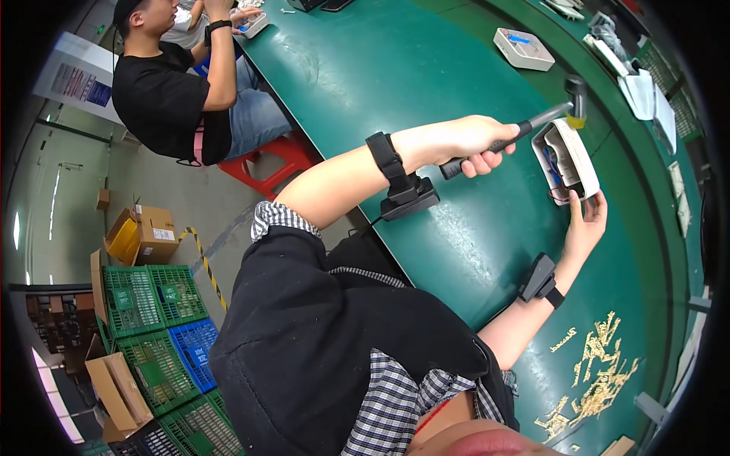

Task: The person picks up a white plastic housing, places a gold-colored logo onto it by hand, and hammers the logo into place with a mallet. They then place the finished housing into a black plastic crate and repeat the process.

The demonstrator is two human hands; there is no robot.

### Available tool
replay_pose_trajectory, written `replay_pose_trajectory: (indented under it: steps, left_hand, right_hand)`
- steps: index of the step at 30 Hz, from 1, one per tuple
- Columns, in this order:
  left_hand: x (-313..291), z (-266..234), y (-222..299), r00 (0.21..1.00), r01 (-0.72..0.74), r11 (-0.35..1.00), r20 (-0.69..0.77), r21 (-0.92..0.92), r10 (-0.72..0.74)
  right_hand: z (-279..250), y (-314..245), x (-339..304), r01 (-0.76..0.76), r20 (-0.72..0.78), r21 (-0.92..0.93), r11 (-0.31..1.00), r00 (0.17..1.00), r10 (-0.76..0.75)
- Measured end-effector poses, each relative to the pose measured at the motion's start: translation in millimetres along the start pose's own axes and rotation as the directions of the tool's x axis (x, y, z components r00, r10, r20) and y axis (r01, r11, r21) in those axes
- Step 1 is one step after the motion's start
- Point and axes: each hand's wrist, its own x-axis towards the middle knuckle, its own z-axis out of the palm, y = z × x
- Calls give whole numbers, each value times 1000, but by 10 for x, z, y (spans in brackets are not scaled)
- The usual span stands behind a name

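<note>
My left hand (479, 146), closed, grips a hammer (549, 116) by its black handle. The grey shaft points up and right, and the head has a yellow striking face. That face is at the top edge of a white plastic casing (579, 156); I cannot tell whether they touch. The casing stands tilted on the green table (449, 251), its open side toward the left, with blue and red wires showing inside. My right hand (589, 216) holds the casing's lower end, thumb on the near edge and fingers around the right side. Both wrists wear black strapped devices.
Another white casing (525, 49) with a blue part lies at the far right. Small pale wooden-looking pieces (597, 372) are scattered at the near right. A co-worker (171, 91) sits on a red stool (266, 163) at the left, near stacked green crates (144, 357) and cardboard boxes (148, 235).
</note>
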Motion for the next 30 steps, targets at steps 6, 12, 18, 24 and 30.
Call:
replay_pose_trajectory:
  steps: [6, 12, 18, 24, 30]
  left_hand:
    - [204, -239, -243, 987, 156, 856, 99, -493, -123]
    - [372, -470, -610, 922, 376, 516, 364, -770, -129]
    - [357, -612, -769, 928, 337, 609, 363, -718, -86]
    - [387, -518, -784, 909, 323, 673, 416, -666, -24]
    - [475, -486, -809, 937, 268, 723, 347, -637, -42]
  right_hand:
    - [0, -39, 16, -4, 10, -10, 1000, 1000, 4]
    - [-3, -15, 4, -24, -2, 5, 1000, 1000, 24]
    - [239, -277, -59, 212, -77, -118, 970, 972, -222]
    - [132, -346, -107, 343, -4, -393, 853, 927, -375]
    - [-151, -983, -737, 155, -16, -566, 810, 980, -198]
